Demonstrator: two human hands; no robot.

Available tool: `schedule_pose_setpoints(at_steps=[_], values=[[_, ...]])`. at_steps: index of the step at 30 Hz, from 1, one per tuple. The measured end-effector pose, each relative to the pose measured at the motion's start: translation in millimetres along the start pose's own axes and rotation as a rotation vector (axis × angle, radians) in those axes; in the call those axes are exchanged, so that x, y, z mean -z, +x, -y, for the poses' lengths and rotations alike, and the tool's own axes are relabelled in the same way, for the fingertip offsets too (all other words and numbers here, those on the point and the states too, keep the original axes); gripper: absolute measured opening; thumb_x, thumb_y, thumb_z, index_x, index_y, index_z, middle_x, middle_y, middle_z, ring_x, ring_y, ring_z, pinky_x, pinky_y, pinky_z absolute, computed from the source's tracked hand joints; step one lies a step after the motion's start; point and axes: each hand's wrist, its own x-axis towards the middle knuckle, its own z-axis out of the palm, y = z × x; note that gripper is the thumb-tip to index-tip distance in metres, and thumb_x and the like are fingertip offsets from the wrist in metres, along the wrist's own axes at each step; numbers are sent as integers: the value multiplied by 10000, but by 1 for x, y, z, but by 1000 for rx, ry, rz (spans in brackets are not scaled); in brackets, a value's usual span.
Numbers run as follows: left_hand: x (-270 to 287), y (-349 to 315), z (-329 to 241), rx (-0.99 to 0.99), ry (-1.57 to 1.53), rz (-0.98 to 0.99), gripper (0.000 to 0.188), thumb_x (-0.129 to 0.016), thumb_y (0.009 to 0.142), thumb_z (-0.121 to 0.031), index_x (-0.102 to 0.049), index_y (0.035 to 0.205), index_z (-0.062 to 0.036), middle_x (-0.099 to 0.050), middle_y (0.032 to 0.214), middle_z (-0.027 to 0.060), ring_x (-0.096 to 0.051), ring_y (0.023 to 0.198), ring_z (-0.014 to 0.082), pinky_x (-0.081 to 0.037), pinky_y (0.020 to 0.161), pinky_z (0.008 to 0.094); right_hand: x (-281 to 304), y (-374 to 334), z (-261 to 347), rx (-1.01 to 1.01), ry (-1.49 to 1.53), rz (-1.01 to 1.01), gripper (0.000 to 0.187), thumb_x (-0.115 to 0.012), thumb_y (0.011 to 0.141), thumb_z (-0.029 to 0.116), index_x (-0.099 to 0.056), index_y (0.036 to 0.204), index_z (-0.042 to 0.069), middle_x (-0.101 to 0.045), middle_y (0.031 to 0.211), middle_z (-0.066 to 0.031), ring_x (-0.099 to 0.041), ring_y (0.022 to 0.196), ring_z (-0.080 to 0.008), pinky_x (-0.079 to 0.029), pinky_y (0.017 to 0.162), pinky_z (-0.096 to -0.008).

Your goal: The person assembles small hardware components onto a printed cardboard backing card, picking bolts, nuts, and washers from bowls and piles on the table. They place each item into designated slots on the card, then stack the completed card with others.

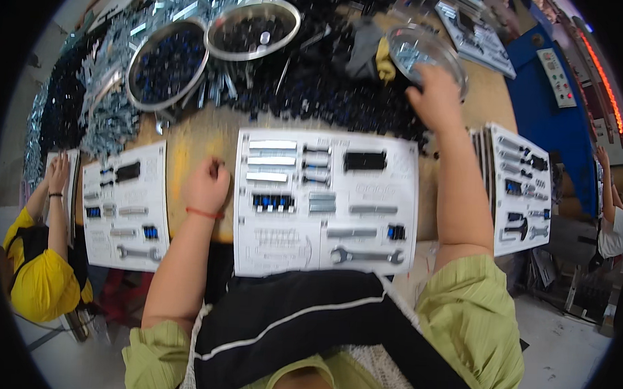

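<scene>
My right hand (pixel 437 96) reaches into a round metal bowl (pixel 461 74) at the far right, thumb held apart from the fingers. Small clear or silvery pieces (pixel 423 52) lie in that bowl; the fingertips are partly hidden. My left hand (pixel 206 184), a red cord at its wrist, rests on the table with fingers curled; whether it holds anything is hidden. Between my arms lies a white printed card (pixel 299 246). On it show silver strips (pixel 271 161), black double-ended pieces, a black block (pixel 365 160), a row of black-and-blue pieces (pixel 273 202) and a grey wrench (pixel 366 256).
Two metal bowls (pixel 204 68) of dark pieces stand at the back left among heaped silver strips (pixel 110 109) and black parts (pixel 295 100). A yellow-and-grey cloth (pixel 383 62) lies by the right bowl. Similar cards flank mine (pixel 127 207), stacked on the right (pixel 524 190). A yellow-sleeved person works at left.
</scene>
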Motion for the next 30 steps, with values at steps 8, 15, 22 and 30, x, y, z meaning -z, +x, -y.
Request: schedule_pose_setpoints(at_steps=[8, 15, 22, 30], values=[[6, -6, 4, 12, -454, 18, 225, -631, 863, -120, -659, 1068, -30, -636, 792, 27, -583, 690, 130, -486, 654, 288, 28, -159, 3, -505, 510, 111, 274, -595, 902, 82, -642, 1163, 18, -682, 1105, -131, -640, 969, -245, -500, 863, -341], [18, -74, -46, 17, -845, 325, 618, -671, 870, -91, -378, 1404, 15, -468, 1383, 189, -460, 1279, 283, -341, 1101, 375, 12, -248, 47, -716, 767, 108, 431, -536, 891, 20, -548, 1321, -2, -627, 1148, -136, -589, 1013, -194, -462, 905, -311], [30, -78, -72, 227, -1093, 289, 644, -578, 860, -95, -334, 1436, 59, -385, 1469, 219, -341, 1393, 301, -259, 1148, 385, 14, -236, 75, -900, 1109, -18, 497, -525, 843, -21, -512, 1340, -4, -541, 1275, -115, -505, 1158, -206, -380, 1015, -326], [48, -93, -58, 284, -1148, 332, 645, -533, 830, -38, -331, 1433, 70, -416, 1442, 210, -390, 1356, 278, -298, 1129, 375, 13, -249, 74, -881, 1020, 23, 498, -558, 800, -6, -560, 1296, 35, -526, 1246, -108, -500, 1077, -182, -392, 961, -303]])
